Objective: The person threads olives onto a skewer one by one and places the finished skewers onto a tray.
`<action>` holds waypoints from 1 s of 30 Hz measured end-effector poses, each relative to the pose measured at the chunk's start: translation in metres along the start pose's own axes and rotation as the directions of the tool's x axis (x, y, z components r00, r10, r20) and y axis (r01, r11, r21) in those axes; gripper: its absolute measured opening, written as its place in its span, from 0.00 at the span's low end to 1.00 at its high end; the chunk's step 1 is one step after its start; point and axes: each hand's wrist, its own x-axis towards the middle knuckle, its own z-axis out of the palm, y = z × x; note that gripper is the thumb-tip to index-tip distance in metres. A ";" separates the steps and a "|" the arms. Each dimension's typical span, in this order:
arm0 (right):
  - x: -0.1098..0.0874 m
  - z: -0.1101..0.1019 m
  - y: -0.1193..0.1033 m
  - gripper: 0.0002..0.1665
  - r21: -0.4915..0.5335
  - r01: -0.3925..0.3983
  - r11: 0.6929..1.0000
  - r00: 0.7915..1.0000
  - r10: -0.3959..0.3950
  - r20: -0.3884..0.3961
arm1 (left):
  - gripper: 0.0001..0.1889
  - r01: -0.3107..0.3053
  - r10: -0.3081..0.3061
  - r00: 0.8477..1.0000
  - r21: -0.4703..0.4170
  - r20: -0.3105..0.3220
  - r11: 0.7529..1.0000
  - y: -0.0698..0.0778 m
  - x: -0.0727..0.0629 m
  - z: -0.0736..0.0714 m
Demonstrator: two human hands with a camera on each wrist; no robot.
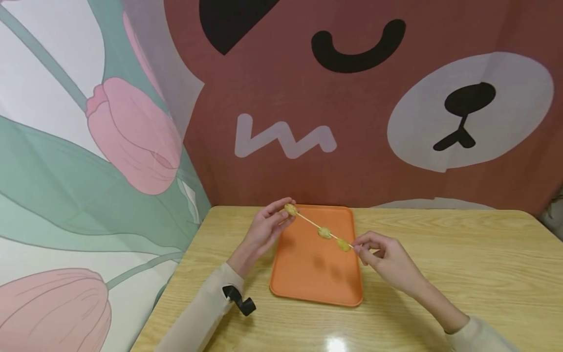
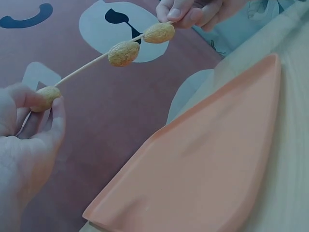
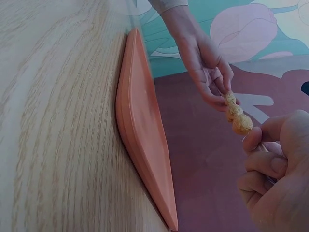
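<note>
A thin wooden skewer (image 1: 309, 221) carries three oval, wrinkled, golden-brown balls and is held up over the orange tray (image 1: 312, 281). My left hand (image 1: 263, 231) pinches the ball at the skewer's far-left end (image 2: 47, 98) between thumb and fingers. The middle ball (image 1: 324, 232) and the ball at the right end (image 1: 343, 244) sit close together, with a stretch of bare stick between them and the left one. My right hand (image 1: 389, 256) pinches the skewer's other end between thumb and fingertips, just beyond the last ball (image 3: 242, 124).
The rectangular, low-rimmed tray lies on a wood-grain table (image 1: 466, 274). A brown cloth with a bear face (image 1: 352, 171) hangs behind the table, and a tulip-print cloth (image 1: 132, 137) on the left. A black strap (image 1: 239, 299) is on the left sleeve.
</note>
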 end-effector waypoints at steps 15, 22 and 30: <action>-0.002 0.011 0.002 0.05 0.032 -0.040 0.999 0.999 0.041 -0.011 | 0.24 -0.027 0.027 1.000 0.027 0.008 0.999 -0.005 -0.001 0.003; -0.003 0.015 0.002 0.06 0.060 -0.035 0.998 0.999 0.036 -0.021 | 0.22 -0.023 0.024 0.999 0.055 -0.021 0.998 -0.008 -0.004 0.012; -0.004 0.018 0.000 0.05 0.069 -0.027 0.997 0.999 0.030 -0.030 | 0.22 -0.033 0.034 0.999 0.036 -0.026 0.999 -0.012 -0.008 0.021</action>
